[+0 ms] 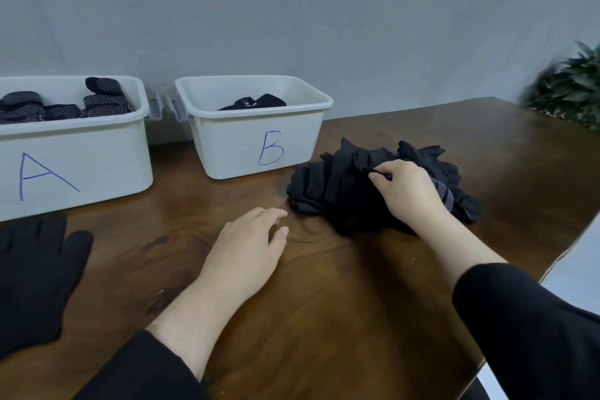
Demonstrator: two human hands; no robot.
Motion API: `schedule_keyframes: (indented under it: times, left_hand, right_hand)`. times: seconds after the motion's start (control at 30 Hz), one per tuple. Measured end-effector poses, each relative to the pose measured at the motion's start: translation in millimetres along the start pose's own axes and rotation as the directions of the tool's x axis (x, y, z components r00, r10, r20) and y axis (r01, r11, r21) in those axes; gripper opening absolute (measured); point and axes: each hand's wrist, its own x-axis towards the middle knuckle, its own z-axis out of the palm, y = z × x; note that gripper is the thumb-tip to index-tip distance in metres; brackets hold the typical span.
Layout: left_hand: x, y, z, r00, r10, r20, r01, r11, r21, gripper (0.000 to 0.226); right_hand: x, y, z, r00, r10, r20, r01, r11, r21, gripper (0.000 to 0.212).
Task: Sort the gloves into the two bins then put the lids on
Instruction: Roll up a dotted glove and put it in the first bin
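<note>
Head view: glove pile near tabletop's right edge, just right of bin B, right hand pinching a top glove, likely picking it out to sort, left hand flat and relaxed mid-table, bin A far left with dotted gloves, lids unseen.

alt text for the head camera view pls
A person's right hand pinches a glove from a black glove pile on a wooden table; the left hand rests beside it. Behind stand open white bins A and B, each holding gloves.
</note>
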Motion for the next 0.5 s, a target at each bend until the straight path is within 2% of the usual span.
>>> schedule_keyframes:
  times: [0.13, 0.2, 0.27, 0.33, 0.37, 0.43, 0.5]
  left_hand:
    - [-0.2, -0.3, 0.2, 1.0, 0.004, 0.003, -0.004, 1.0, 0.001, 0.037]
    - [-0.6, -0.6, 0.1, 1.0, 0.009, -0.005, -0.009, 1.0, 0.0, 0.036]
    - [-1.5, -1.0, -0.7, 1.0, 0.016, -0.011, -0.016, 1.0, -0.005, 0.036]
    - [-2.3, -1.1, -1.2, 1.0, 0.021, -0.018, -0.021, 1.0, -0.013, 0.037]
    - [-2.2, -1.7, -1.0, 0.999, 0.025, -0.025, -0.025, 1.0, -0.015, 0.037]
    - [-1.9, -2.1, -1.5, 0.998, 0.037, -0.051, -0.038, 0.999, -0.028, 0.038]
    - [-1.8, -2.3, -2.7, 0.996, 0.038, -0.083, -0.043, 0.997, -0.062, 0.038]
  right_hand:
    - [8.1, 0.7, -17.2, 0.986, 0.033, 0.165, -0.041, 0.998, 0.044, 0.024]
    - [11.6, 0.6, -21.5, 0.985, 0.027, 0.172, -0.032, 0.999, 0.029, 0.025]
    - [13.7, -1.6, -26.7, 1.0, 0.001, -0.029, 0.0, 1.0, 0.024, 0.026]
    - [14.4, -7.2, -40.1, 0.964, 0.017, -0.266, 0.014, 0.993, 0.115, 0.027]
    - [15.0, -11.3, -49.1, 0.942, 0.032, -0.333, 0.03, 0.983, 0.18, 0.027]
    - [19.2, -19.3, -67.4, 0.927, 0.059, -0.37, 0.052, 0.958, 0.283, 0.026]
    - [22.9, -29.6, -83.4, 0.942, 0.083, -0.324, 0.055, 0.917, 0.394, 0.024]
